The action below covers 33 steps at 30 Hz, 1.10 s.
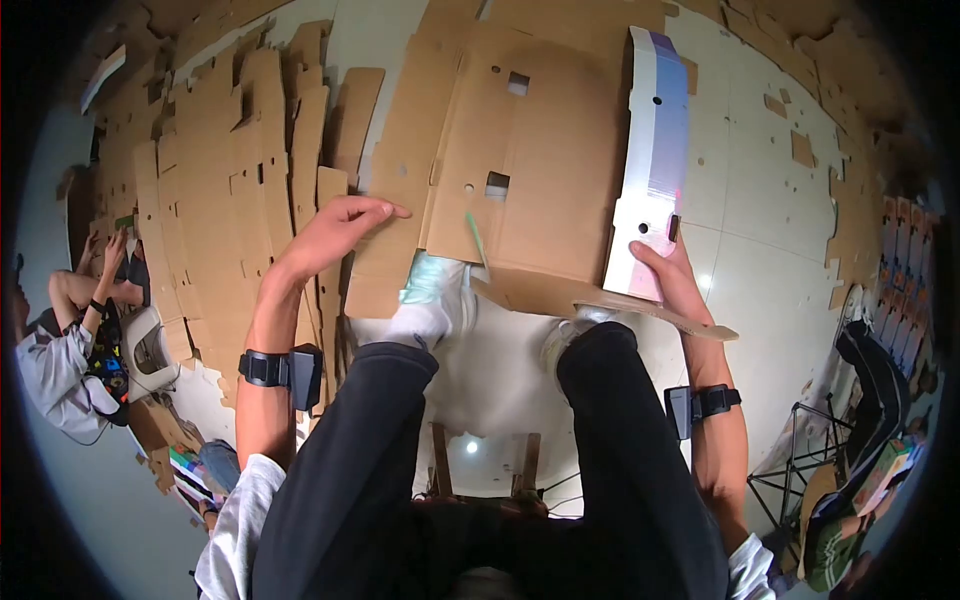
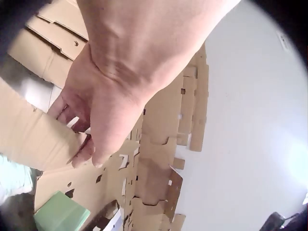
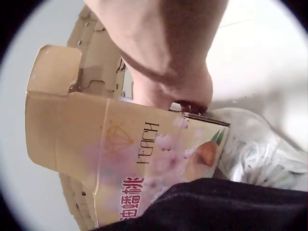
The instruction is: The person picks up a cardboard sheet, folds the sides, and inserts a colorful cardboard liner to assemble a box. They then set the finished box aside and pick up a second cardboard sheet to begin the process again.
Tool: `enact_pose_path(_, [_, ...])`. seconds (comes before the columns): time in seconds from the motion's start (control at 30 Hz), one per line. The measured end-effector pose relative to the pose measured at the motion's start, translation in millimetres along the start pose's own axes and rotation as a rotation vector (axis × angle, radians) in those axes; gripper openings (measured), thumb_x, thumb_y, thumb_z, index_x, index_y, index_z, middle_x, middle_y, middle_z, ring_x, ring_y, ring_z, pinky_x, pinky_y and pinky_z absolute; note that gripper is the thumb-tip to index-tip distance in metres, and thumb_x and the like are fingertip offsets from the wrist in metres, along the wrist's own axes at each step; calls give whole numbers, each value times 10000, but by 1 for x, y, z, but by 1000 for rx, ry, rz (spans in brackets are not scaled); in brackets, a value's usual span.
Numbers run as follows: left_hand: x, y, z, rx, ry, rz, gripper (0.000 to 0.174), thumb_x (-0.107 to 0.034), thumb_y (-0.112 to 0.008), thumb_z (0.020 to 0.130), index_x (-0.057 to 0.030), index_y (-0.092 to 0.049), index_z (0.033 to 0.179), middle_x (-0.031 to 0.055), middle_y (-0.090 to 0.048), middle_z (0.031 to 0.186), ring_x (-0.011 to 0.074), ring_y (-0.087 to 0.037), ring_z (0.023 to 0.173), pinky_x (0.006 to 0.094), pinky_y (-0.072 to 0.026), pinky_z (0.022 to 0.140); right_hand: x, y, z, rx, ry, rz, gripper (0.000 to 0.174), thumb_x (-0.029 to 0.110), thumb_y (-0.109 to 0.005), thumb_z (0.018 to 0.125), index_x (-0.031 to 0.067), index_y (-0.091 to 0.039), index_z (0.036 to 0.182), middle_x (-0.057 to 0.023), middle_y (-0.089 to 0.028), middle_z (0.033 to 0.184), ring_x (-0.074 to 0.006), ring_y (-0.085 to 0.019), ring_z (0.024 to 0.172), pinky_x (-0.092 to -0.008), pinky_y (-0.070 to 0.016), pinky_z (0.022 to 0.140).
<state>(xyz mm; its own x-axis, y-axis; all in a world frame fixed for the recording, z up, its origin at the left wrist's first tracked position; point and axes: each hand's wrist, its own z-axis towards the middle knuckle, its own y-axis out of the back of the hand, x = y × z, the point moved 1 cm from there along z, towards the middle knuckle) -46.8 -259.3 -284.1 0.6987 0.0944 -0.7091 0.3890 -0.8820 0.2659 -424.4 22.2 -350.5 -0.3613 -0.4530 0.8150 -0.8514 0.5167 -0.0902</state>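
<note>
A partly unfolded cardboard carton lies before my knees, its plain brown inside facing up. My left hand is at the carton's left flap, with the thumb and fingertips at the flap's edge; part of the fingers is hidden behind the cardboard. My right hand grips the near end of the raised right side panel, thumb on its white and purple face. In the right wrist view, a printed panel bears the word PEACH and a fruit picture. A flat green piece stands up at the carton's near edge.
Rows of flattened cardboard lie on the left. Small cardboard scraps dot the tiled floor on the right. Another person sits at the far left beside a white stool. A black metal frame stands at the lower right.
</note>
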Motion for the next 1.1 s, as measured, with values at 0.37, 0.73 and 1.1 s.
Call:
enact_pose_path(0.37, [12,5,15,-288,216,-911,365,-143,-519,1082,120,-613,1318,163,-703,1147,206,-722,1026,283,-620,890,10,-7,-7,-58,15,-115,857,120,-744,946,47,-229,1627,-138,-540,1453,-252,-540,1341,-395,-435,1144])
enact_pose_path(0.73, [-42,-36,-7,-261,-206,76,941,-35,-737,880,-211,-261,1672,251,-504,1508,354,-668,1091,406,-533,1018,12,-14,-5,-123,14,-240,758,134,-780,919,17,-341,1526,-157,-579,1392,-247,-587,1267,-389,-477,1093])
enact_pose_path(1.1, [-6,-24,21,-402,-35,258,508,-293,-636,1020,-151,-525,1494,186,-709,1167,398,-683,965,446,-538,860,10,-3,-5,-75,28,-329,739,111,-770,935,10,-354,1537,-156,-624,1337,-238,-625,1218,-393,-510,1071])
